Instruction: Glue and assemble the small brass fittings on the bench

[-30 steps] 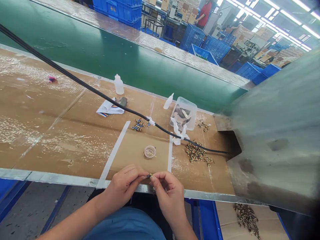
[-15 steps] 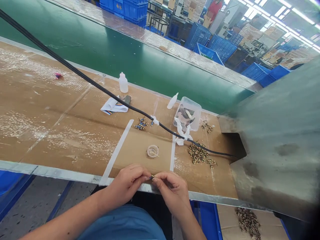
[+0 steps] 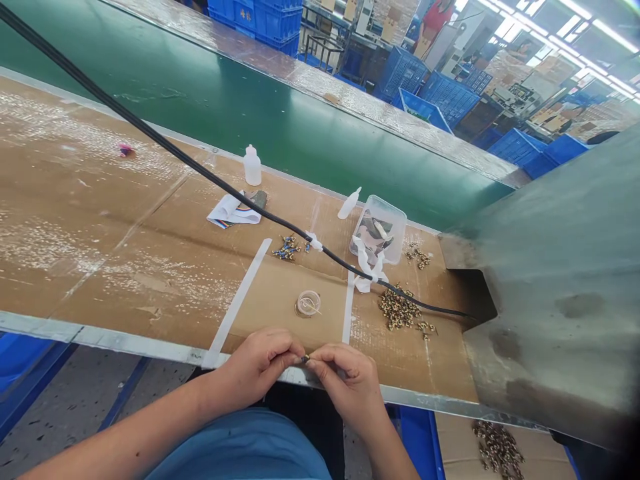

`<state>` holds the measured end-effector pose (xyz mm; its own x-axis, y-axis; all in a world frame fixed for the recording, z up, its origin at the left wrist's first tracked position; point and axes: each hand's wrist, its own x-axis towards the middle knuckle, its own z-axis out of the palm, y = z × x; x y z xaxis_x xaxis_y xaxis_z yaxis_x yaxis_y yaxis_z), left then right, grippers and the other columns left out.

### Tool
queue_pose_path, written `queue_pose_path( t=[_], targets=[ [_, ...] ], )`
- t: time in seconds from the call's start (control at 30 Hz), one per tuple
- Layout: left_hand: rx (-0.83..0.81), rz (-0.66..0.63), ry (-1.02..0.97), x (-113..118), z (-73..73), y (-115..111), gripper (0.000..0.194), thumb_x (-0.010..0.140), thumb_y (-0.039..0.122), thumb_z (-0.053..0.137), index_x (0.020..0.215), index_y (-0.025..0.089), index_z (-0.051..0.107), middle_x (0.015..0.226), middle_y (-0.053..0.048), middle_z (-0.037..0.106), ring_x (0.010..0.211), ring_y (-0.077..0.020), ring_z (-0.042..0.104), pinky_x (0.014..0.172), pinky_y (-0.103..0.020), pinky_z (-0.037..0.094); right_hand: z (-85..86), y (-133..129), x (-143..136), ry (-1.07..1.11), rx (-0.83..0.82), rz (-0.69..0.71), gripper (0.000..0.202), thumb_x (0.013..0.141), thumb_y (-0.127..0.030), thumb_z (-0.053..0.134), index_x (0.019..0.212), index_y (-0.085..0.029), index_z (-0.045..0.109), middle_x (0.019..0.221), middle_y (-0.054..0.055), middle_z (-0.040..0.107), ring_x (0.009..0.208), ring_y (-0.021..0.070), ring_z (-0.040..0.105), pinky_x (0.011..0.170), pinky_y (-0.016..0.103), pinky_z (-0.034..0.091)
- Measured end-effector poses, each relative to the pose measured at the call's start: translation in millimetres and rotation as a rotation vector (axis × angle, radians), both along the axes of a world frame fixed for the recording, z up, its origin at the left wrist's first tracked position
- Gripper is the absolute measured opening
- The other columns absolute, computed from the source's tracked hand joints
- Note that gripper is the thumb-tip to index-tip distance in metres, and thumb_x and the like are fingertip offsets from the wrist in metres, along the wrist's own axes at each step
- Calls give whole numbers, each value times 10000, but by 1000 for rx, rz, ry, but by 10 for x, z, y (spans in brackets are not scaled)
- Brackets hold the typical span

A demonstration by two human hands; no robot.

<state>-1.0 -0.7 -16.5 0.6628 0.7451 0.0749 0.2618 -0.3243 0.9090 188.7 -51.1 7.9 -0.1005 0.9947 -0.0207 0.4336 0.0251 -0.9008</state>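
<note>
Pinching a small dark part (image 3: pixel 305 359) between their fingertips, the left hand (image 3: pixel 265 361) and right hand (image 3: pixel 349 380) meet at the near edge of the table (image 3: pixel 175 257), fingers drawn together. Farther from that edge stands a round cup (image 3: pixel 299 307).

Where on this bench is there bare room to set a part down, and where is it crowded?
Bare cardboard lies between the left tape strip and the round tub, beyond the left hand. Another patch, flecked white, spreads left of that strip. It's crowded right of the other tape strip: parts pile, clear box.
</note>
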Motion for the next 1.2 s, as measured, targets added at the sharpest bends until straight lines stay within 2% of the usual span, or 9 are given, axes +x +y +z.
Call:
queue_pose_path(
  t=[0.3,0.47,0.77,0.93,1.2],
  targets=[
    [-6,-5,-1,-8,12,6,169,901,144,463,847,182,618,802,-16,665,777,-147,603,716,-233,441,18,13,13,-18,16,45,126,857,-171,622,767,-206,702,715,-4,685,670,137,608,641,218,438],
    [-59,53,-19,12,46,15,160,896,155,478,876,181,634,805,-10,671,762,-139,615,696,-224,452,-34,-11,-21,21,36,-37,132,870,-188,605,768,-206,686,720,-9,678,679,137,597,642,219,431],
    [-8,130,-17,27,3,-45,156,918,173,471,870,175,620,783,-9,648,748,-133,600,687,-222,442,-97,-49,-88,28,62,-124,133,863,-179,604,764,-214,685,684,-24,655,656,125,586,620,209,419],
    [7,80,-8,21,-20,-47,166,924,155,448,881,172,608,806,-16,644,785,-138,594,718,-227,438,-82,-43,-65,-22,115,-70,128,860,-149,607,771,-212,674,726,-27,683,691,121,612,663,203,428],
    [-56,16,-3,-4,-28,9,161,909,167,461,855,175,612,792,-15,647,763,-144,592,696,-233,433,-84,-19,-19,-66,155,32,129,886,-158,581,818,-206,680,735,-14,678,680,115,602,641,204,420]
  ],
)
